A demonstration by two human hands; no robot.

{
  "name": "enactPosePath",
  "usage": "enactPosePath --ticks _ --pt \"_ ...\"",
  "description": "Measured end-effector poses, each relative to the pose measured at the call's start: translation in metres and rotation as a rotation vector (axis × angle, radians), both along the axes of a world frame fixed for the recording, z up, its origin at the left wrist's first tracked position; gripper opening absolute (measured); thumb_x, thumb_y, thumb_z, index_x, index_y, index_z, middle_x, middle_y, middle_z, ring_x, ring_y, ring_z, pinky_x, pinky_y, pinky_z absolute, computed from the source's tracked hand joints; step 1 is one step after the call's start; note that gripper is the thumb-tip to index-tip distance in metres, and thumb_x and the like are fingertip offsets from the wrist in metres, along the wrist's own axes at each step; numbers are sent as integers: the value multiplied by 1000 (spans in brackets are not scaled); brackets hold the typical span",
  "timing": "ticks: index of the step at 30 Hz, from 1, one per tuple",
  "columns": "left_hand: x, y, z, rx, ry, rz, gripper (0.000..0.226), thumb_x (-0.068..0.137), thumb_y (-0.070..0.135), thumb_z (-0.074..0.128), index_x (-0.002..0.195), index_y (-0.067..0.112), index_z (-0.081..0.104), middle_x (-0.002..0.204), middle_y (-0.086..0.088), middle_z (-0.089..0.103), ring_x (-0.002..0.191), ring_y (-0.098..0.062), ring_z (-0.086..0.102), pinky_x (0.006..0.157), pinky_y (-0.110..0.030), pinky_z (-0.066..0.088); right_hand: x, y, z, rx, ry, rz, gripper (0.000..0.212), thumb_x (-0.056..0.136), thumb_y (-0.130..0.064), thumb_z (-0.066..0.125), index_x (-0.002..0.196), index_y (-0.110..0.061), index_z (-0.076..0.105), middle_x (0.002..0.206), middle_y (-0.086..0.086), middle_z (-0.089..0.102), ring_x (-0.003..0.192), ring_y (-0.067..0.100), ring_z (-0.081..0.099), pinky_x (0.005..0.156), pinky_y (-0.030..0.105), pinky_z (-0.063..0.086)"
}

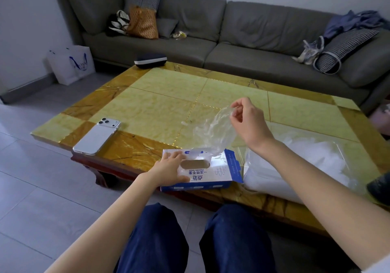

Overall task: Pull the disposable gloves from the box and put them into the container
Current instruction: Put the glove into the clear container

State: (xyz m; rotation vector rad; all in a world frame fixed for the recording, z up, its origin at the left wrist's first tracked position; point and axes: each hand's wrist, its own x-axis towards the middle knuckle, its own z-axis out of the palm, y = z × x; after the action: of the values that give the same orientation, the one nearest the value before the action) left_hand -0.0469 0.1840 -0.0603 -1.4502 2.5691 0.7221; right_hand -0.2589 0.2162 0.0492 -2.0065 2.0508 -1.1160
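A blue-and-white glove box (pixel 213 172) lies flat near the table's front edge, its oval slot facing up. My left hand (pixel 169 168) presses down on its left side with spread fingers. My right hand (pixel 245 117) is raised above and behind the box and pinches the top of a clear disposable glove (pixel 213 132). The glove hangs down with its lower end at the box's far edge. To the right of the box lies a clear plastic bag (pixel 299 163) filled with white crumpled gloves.
A white phone (pixel 97 136) lies face down at the table's front left corner. A dark case (pixel 150 59) sits at the far edge of the yellow tiled table (pixel 164 103). A grey sofa (pixel 232 34) with bags stands behind. My knees are below the table's front edge.
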Motion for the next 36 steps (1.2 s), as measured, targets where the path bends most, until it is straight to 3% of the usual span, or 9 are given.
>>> enactPosePath --ticks 7,12,17,22,24,27,31,33,36 --pt "-14 -3 54 -192 522 223 55 89 16 60 138 16 35 144 -2 38 125 -17 43 103 -29 34 -7 26 16 75 162 103 22 92 -2 54 114 -5 53 92 -2 53 82 10 55 76 18 50" --pt "-47 10 95 -165 504 -15 55 83 32 69 131 16 47 121 9 49 116 -9 46 97 -22 34 4 36 20 64 144 294 22 88 -3 60 109 -9 57 88 -5 57 81 8 59 82 18 51" --pt "-56 8 102 -181 661 -20 13 88 19 64 92 8 69 90 -1 69 84 -14 62 80 -24 49 -3 40 23 -79 -152 185 54 82 -18 70 128 -6 44 114 -3 52 105 8 52 95 14 43" --pt "-55 13 114 41 918 0 5 87 13 62 87 15 66 82 4 68 76 -7 66 76 -18 53 -23 39 4 400 -673 172 111 59 -65 66 146 -9 24 147 6 39 129 11 41 109 30 29" --pt "-54 15 116 117 989 -5 6 86 11 61 89 13 66 81 4 68 74 -6 65 74 -16 53 -26 40 -3 521 -766 283 100 61 -66 68 139 -10 41 134 5 56 122 15 53 108 38 36" --pt "-52 14 116 130 1035 22 7 87 10 60 91 12 65 79 3 68 68 -5 64 70 -15 52 -25 43 0 527 -900 357 46 71 -35 67 111 -12 64 101 1 70 92 12 66 84 22 51" --pt "-47 4 93 -39 849 126 6 90 16 58 87 19 62 74 2 65 62 -5 59 67 -20 51 -30 41 4 324 -812 204 6 83 -15 66 89 -14 66 80 -1 63 66 5 60 68 16 48" --pt "-44 2 69 -47 603 102 8 92 24 58 95 18 61 86 2 65 76 -10 60 75 -27 52 -37 40 1 249 -724 88 13 87 -14 65 91 -1 65 74 -3 61 58 1 57 66 15 46" --pt "-41 4 28 77 5 -168 52 89 44 59 132 17 48 130 -1 54 115 -18 53 98 -32 44 -47 42 -3 175 -654 18 38 88 -11 64 101 22 54 71 0 59 52 -4 56 56 7 44"
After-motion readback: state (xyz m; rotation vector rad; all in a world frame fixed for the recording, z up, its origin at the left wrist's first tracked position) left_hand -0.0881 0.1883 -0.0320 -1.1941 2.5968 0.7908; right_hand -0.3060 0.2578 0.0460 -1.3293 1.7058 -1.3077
